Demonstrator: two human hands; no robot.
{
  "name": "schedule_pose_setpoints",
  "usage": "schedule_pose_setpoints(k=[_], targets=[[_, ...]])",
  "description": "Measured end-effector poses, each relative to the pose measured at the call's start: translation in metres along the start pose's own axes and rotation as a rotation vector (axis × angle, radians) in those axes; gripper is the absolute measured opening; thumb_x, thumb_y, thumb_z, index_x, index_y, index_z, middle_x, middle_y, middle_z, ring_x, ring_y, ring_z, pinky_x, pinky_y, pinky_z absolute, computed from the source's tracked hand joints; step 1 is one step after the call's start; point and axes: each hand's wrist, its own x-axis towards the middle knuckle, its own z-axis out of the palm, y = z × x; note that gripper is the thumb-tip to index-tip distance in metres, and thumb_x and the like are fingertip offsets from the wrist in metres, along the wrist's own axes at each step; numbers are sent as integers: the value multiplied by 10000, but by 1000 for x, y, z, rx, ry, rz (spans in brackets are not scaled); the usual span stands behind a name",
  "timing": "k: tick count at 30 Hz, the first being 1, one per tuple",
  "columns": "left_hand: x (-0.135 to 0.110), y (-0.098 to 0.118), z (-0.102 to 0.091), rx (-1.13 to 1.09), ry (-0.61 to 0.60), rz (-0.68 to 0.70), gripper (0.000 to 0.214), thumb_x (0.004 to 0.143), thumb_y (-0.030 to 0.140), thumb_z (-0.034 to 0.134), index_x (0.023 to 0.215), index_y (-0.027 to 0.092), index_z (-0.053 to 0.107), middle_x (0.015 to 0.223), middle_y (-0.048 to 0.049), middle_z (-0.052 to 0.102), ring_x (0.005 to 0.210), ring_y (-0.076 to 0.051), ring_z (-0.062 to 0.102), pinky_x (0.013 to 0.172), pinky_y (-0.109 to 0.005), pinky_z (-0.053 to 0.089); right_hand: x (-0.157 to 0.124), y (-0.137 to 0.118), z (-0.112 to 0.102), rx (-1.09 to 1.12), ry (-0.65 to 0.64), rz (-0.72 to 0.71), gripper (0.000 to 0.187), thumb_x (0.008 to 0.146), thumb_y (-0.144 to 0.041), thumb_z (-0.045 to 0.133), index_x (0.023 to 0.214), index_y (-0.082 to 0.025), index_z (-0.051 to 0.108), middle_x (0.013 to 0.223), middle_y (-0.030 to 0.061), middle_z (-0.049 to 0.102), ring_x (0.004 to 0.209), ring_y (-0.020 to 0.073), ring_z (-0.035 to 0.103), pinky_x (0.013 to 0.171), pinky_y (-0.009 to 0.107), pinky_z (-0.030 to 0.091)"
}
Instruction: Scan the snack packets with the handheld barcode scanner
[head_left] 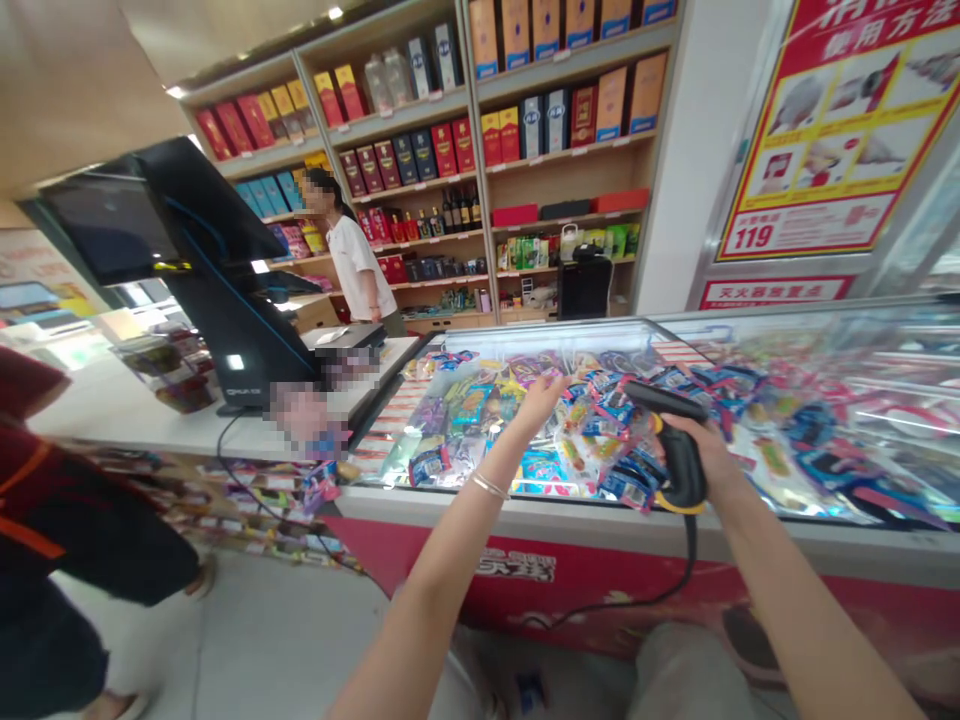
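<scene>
My right hand (711,455) is wrapped round a black and yellow handheld barcode scanner (684,470), whose cable hangs down the front of the case. The scanner's head points left over the packs. My left hand (541,398), with a bracelet (490,487) on the wrist, reaches over a glass-topped freezer case (480,500). Its fingers look stretched out beside a purple snack pack (525,368); whether they touch it I cannot tell. Many colourful packs lie around both hands, among them a blue pack (541,466) below the left hand and blue packs (636,478) near the scanner.
A black checkout monitor (240,300) stands on a white counter (90,410) at left. A person in a white shirt (360,265) is behind it. Someone in dark clothes (97,520) stands at the left edge. Shelves (480,180) of boxes line the back wall.
</scene>
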Motion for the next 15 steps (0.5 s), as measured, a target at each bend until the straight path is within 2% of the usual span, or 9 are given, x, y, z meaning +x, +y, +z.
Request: schedule_pose_setpoints(k=[3, 6, 8, 10, 15], targets=[[-6, 0, 45, 243, -13, 71, 598, 838, 564, 502, 1231, 114, 526, 1235, -198, 550, 1178, -302, 499, 962, -363, 376, -7, -1, -42, 64, 118, 117, 256, 625, -418, 675, 662, -182, 581, 447, 32, 532, 350, 154, 481, 336, 257, 371], [-17, -13, 74, 545, 65, 271, 660, 856, 594, 445, 1338, 143, 441, 1287, -200, 503, 1239, -311, 444, 1017, -411, 340, -13, 4, -72, 104, 199, 107, 199, 615, -374, 672, 654, -192, 600, 482, 42, 526, 387, 155, 481, 364, 269, 387], [-25, -23, 85, 726, 85, 416, 654, 877, 592, 395, 1364, 155, 416, 1321, -188, 489, 1260, -322, 414, 1048, -468, 298, -14, 9, -84, 124, 212, 113, 180, 618, -367, 662, 654, -198, 614, 497, 49, 518, 410, 157, 477, 380, 277, 397], [-30, -31, 90, 833, 95, 493, 629, 911, 570, 313, 1372, 154, 411, 1354, -173, 481, 1273, -320, 398, 1072, -507, 252, -14, 14, -91, 133, 213, 141, 182, 637, -381, 637, 639, -200, 620, 487, 56, 502, 414, 159, 463, 376, 279, 388], [-30, -35, 93, 855, 93, 497, 630, 933, 554, 231, 1388, 152, 400, 1373, -142, 490, 1266, -285, 411, 1048, -450, 312, -10, 21, -95, 100, 225, 154, 196, 665, -393, 597, 628, -202, 623, 495, 63, 505, 420, 167, 464, 381, 287, 390]])
